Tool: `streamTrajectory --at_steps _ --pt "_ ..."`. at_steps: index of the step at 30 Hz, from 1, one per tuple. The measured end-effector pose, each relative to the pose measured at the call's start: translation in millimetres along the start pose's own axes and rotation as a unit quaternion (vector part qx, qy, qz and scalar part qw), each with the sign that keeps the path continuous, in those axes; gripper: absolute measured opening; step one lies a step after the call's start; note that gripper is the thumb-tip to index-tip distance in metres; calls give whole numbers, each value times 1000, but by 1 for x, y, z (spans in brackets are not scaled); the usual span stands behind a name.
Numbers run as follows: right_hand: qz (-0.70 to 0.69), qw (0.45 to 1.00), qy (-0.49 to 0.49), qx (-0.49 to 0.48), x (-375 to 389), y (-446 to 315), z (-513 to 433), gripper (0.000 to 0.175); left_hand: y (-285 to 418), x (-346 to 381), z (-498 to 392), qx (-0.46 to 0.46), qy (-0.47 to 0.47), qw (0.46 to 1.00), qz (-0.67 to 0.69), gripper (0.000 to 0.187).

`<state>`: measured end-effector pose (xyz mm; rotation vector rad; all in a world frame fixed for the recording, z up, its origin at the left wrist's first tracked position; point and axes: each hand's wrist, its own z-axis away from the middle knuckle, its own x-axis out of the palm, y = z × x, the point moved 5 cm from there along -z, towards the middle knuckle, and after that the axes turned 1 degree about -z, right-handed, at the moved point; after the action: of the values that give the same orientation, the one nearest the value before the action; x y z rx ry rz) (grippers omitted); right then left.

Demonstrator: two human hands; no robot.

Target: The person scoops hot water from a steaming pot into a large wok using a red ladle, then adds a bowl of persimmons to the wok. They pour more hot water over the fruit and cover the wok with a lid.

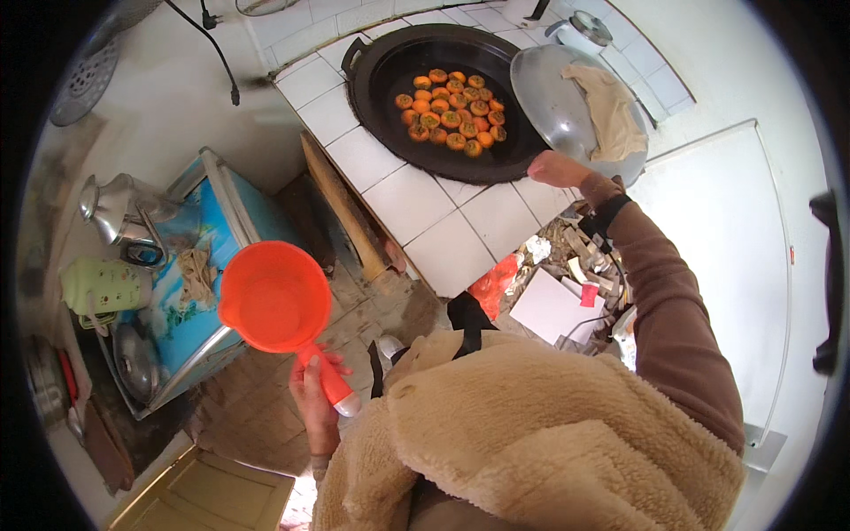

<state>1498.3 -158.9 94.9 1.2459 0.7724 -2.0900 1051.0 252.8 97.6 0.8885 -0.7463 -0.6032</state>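
A red plastic dipper (pixel 275 299) is in my left hand (pixel 315 391), gripped by its handle, which ends in a white tip. Its bowl looks empty. My right hand (pixel 558 169), fingers curled, is at the near right rim of a large black wok (pixel 375 119). It also overlaps the lower edge of a domed metal lid (pixel 544 86); whether the fingers grip either is hidden. Several orange persimmons (pixel 451 119) with their calyxes lie clustered in the wok. A beige cloth (pixel 601 109) is draped over the lid, which overlaps the wok's right side.
The wok is set into a white-tiled stove (pixel 431 232). Below its near edge lie wood scraps (pixel 578 245) and a red plastic bag (pixel 495 285). At left, a blue-topped table (pixel 186 338) bears a metal kettle (pixel 126 209) and a green flask (pixel 99 285). A cable (pixel 216 50) hangs behind.
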Motion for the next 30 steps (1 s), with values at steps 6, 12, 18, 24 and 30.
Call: streamTrajectory --at_steps 6,12,18,24,30 --pt "-37 996 78 -24 11 73 -126 26 -5 58 -8 5 117 993 -25 37" --pt "62 990 104 76 22 97 -238 22 -15 102 14 -11 210 977 -32 41" --pt "-23 969 223 107 14 118 -306 31 -31 123 25 -57 260 962 -54 45" --pt "-49 972 69 219 24 155 -338 71 -35 129 33 -70 275 956 -74 49" --pt "-73 961 32 266 30 176 -320 71 -35 131 15 -69 286 955 -49 45"
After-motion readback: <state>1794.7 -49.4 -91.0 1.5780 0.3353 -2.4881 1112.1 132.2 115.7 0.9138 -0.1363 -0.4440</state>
